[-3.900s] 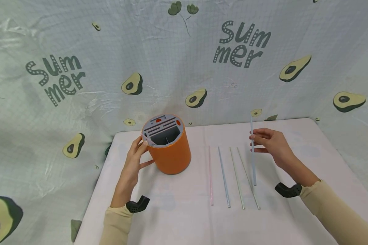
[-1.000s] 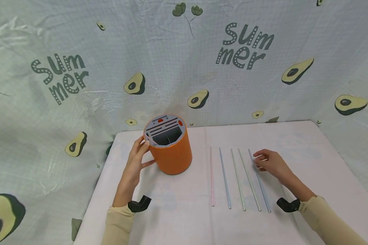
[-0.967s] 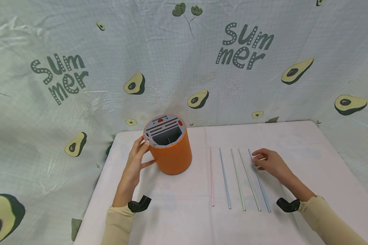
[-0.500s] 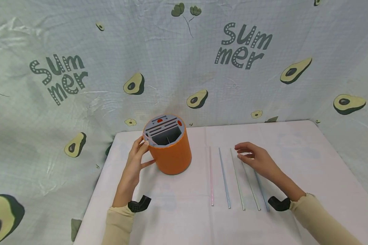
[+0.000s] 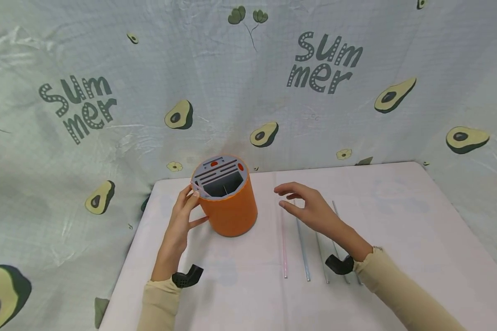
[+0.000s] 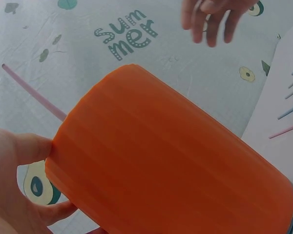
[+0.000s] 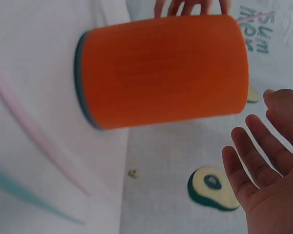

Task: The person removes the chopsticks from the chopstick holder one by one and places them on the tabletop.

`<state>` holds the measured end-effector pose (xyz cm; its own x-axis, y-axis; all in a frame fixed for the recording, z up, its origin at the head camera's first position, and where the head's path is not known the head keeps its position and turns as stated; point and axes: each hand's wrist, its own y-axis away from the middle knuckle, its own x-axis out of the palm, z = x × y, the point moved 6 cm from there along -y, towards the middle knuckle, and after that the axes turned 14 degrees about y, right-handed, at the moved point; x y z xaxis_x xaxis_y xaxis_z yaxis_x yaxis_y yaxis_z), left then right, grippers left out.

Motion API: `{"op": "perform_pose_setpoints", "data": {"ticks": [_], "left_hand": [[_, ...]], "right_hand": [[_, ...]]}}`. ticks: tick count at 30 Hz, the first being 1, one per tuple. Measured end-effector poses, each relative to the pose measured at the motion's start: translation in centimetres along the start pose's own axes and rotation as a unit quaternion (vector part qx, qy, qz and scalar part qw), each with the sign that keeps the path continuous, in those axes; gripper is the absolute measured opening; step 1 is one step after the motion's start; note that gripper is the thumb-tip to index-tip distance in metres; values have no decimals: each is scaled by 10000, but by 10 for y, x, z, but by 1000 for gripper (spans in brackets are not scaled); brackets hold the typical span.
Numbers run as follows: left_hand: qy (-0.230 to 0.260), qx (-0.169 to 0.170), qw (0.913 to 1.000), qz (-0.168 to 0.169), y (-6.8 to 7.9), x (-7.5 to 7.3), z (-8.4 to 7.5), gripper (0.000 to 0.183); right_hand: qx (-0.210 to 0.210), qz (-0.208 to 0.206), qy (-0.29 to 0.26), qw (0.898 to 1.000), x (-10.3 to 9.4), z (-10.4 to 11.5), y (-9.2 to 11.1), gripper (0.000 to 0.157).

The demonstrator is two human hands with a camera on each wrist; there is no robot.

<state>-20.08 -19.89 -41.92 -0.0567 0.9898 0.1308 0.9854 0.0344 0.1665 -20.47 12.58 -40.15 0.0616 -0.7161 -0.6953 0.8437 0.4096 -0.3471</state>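
An orange round knife holder (image 5: 232, 218) with a grey slotted top stands at the table's left, tipped slightly. My left hand (image 5: 177, 230) grips its left side, thumb at the rim. A pink straw (image 6: 34, 92) sticks out past the rim in the left wrist view. My right hand (image 5: 312, 210), fingers slightly bent and holding nothing, hovers right of the holder, above the row of straws. On the table lie a pink straw (image 5: 284, 257), a blue straw (image 5: 304, 257), a green straw (image 5: 322, 259) and others, partly hidden by my right hand and forearm.
The table (image 5: 240, 294) has a pale pink cover. Behind it hangs a pale curtain (image 5: 215, 69) printed with avocados and lettering, close to the back edge. Each wrist wears a black camera mount (image 5: 187, 276).
Earlier my right hand held a blue straw upright, then laid it down at the row's right end. It has since moved left, empty, toward the holder. My left hand keeps its grip.
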Motion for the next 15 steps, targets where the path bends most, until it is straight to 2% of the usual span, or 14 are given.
{"op": "perform_pose_setpoints", "data": {"ticks": [5,15], "left_hand": [[-5,4,10000,-11,-1,-1,0,71],[89,-42,9999,-21,-2,0,2,71]], "right_hand": [[-358,-34,-250,9990,9,27,-19,34],[-1144,-163,-271,9929,24,70,-54,33]]}}
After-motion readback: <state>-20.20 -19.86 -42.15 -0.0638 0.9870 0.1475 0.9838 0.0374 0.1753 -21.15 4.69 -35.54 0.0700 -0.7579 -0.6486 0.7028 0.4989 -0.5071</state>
